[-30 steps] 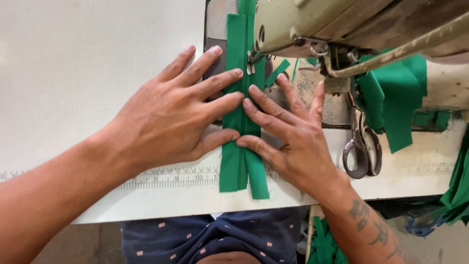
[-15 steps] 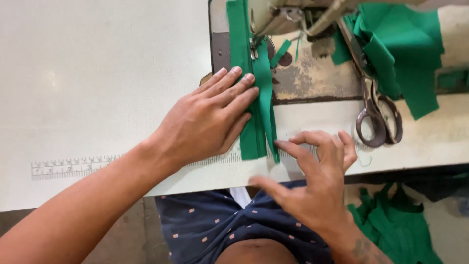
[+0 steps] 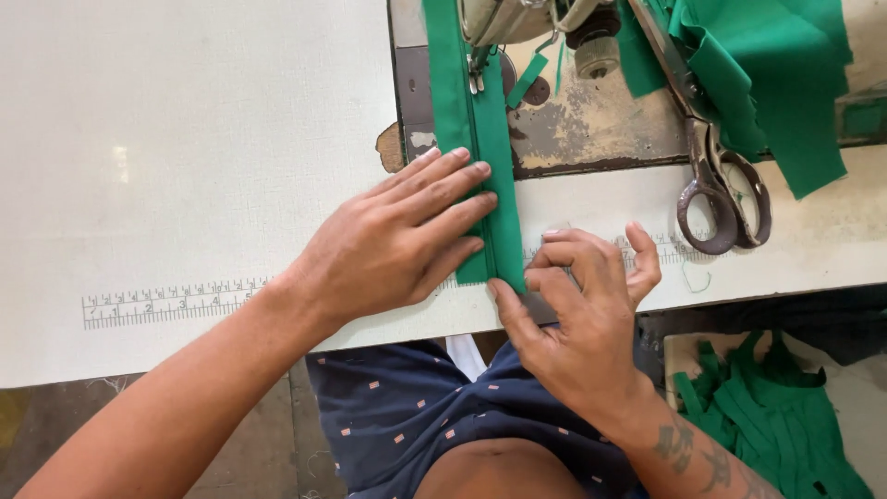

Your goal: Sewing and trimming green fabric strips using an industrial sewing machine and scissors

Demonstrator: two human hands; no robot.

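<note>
Green strip (image 3: 480, 139) under left fingers (image 3: 453, 189), beside right fingers (image 3: 564, 254)

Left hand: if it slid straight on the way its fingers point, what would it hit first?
The left hand points up and right, fingertips already on the green strip. Beyond it, probably the worn metal plate under the sewing machine's foot; depth is unclear.

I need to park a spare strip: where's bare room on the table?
Bare: the white tabletop left of the left hand, above the printed ruler. Crowded: right side, with scissors, green fabric pile and the machine bed.
</note>
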